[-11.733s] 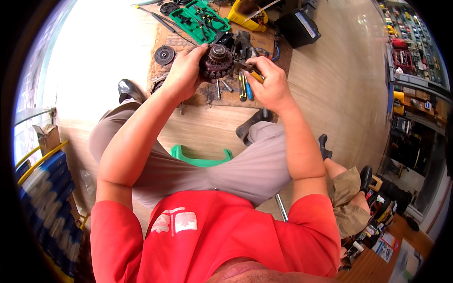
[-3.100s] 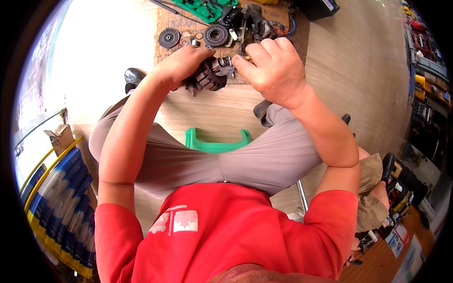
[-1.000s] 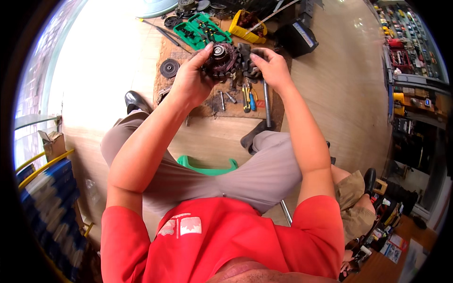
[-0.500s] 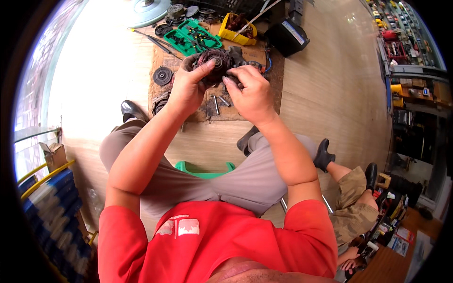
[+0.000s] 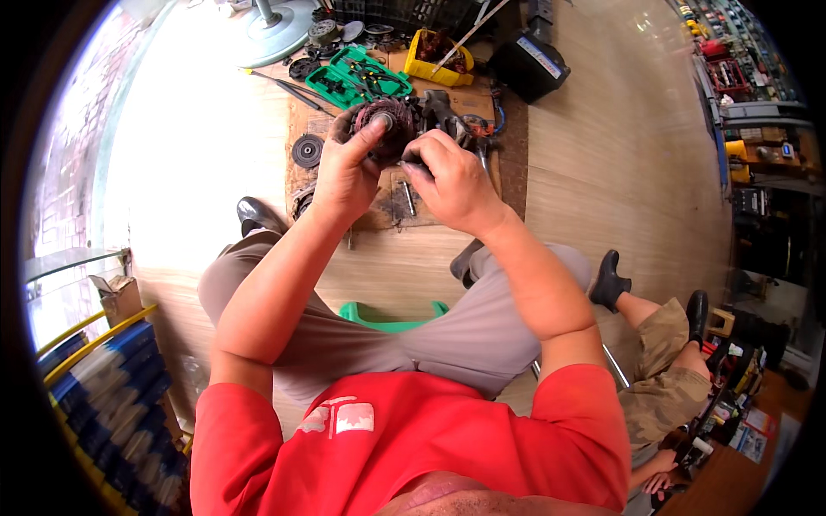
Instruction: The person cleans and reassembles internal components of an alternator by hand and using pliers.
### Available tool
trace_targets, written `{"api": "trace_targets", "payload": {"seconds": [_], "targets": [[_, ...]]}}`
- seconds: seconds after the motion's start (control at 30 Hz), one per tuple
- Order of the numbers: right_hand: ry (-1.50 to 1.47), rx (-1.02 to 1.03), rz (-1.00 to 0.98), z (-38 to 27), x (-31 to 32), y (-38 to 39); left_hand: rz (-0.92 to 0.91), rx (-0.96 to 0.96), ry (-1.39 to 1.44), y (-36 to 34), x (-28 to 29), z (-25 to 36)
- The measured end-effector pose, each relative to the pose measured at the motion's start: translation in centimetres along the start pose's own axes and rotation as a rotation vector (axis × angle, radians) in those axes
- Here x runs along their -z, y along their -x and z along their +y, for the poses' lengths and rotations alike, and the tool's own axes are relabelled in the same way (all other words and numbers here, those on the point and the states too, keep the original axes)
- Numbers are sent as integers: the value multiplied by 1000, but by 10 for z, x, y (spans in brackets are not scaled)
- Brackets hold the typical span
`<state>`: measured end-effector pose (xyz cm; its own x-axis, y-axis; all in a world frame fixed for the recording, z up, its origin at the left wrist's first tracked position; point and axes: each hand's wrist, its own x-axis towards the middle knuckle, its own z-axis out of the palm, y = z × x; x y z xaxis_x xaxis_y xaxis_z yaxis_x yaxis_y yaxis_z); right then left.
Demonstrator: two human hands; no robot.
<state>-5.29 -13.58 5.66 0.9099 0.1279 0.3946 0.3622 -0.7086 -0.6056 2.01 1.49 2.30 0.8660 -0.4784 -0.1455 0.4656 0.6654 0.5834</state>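
Observation:
My left hand grips a round, dark machine part with reddish windings. Its thumb lies across the metal hub and its fingers curl behind the rim. My right hand is at the part's lower right edge, thumb and forefinger pinched together. What they hold, if anything, is too small and dark to make out. Below the hands a metal pin lies on the stained brown board. A black grooved pulley lies left of my left hand.
Behind the hands are a green tool case, a yellow bin and a black box-shaped battery. Long-handled tools lie at the board's left edge. A green stool shows between my legs. Another person's legs are at right.
The whole view has shifted slightly. My right hand has drawn a little lower and nearer the left, its fingers more curled. My left hand still holds the round part.

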Motion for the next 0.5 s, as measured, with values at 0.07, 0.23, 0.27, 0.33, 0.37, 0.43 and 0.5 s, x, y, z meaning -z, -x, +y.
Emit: {"api": "trace_targets", "payload": {"seconds": [0.07, 0.23, 0.27, 0.33, 0.37, 0.43, 0.5], "targets": [[1, 40, -29, -1, 4, 0, -10, 36, 69, 0, 3, 5], [-39, 43, -84, -3, 6, 2, -9, 27, 48, 1, 7, 2], [-19, 37, -63, -3, 4, 3, -16, 22, 22, 2, 6, 3], [22, 25, -22, 0, -1, 4, -19, 3, -13, 3, 6, 3], [-15, -25, 10, 0, -3, 4, -12, -11, -22, 2, 6, 2], [-90, -122, 74, 1, -7, 5, 4, -19, -14, 1, 6, 3], [-171, -359, 77, 1, -10, 6, 25, -6, 16, 0, 6, 5]]}}
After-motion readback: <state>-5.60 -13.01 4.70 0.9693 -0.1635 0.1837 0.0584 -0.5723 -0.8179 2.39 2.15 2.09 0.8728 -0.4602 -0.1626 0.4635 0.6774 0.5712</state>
